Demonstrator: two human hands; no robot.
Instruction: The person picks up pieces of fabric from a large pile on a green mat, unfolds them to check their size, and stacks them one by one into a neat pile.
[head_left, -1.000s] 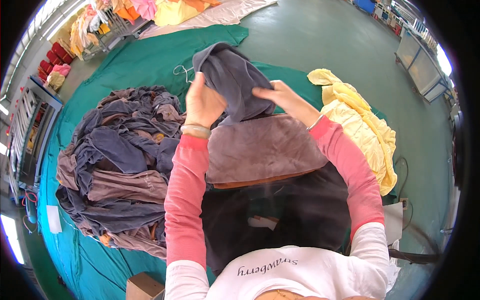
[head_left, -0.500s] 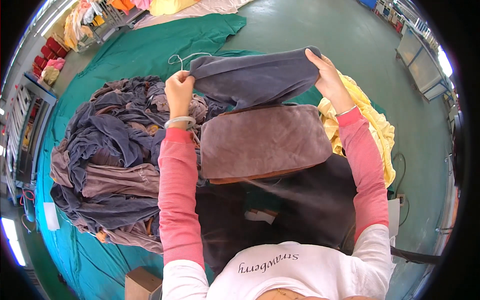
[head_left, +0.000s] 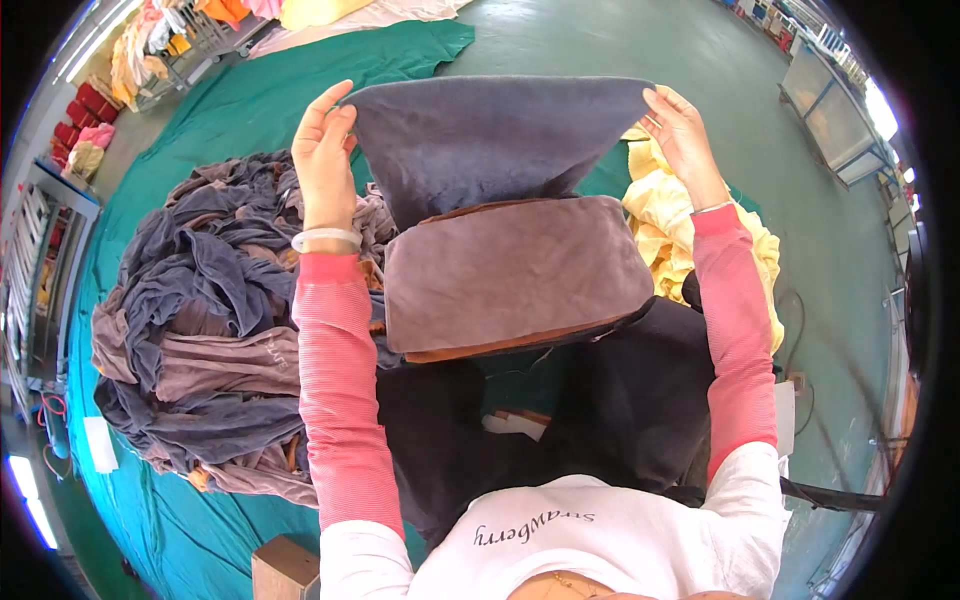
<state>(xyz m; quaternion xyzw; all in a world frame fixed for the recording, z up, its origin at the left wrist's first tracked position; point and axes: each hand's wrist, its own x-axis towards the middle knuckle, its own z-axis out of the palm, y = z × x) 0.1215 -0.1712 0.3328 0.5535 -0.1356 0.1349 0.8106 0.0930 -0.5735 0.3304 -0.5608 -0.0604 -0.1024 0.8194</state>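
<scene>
A dark grey towel-like cloth is stretched between my hands, its far edge nearly straight. My left hand pinches its left corner, and my right hand pinches the right corner. The cloth's lower part hangs down behind a stack of folded brown cloths, which rests above my dark-clothed legs. An orange-brown layer shows along the stack's near lower edge. How the hanging end of the grey cloth lies behind the stack is hidden.
A big heap of crumpled grey and brown cloths lies at left on a green sheet. Yellow cloth is bunched at right. A cardboard box stands at lower left; a wheeled bin stands at far right.
The grey cloth has been pulled wider and flatter. My left hand has moved left and away from me, and my right hand slightly right. The cloth now spans beyond the stack's width.
</scene>
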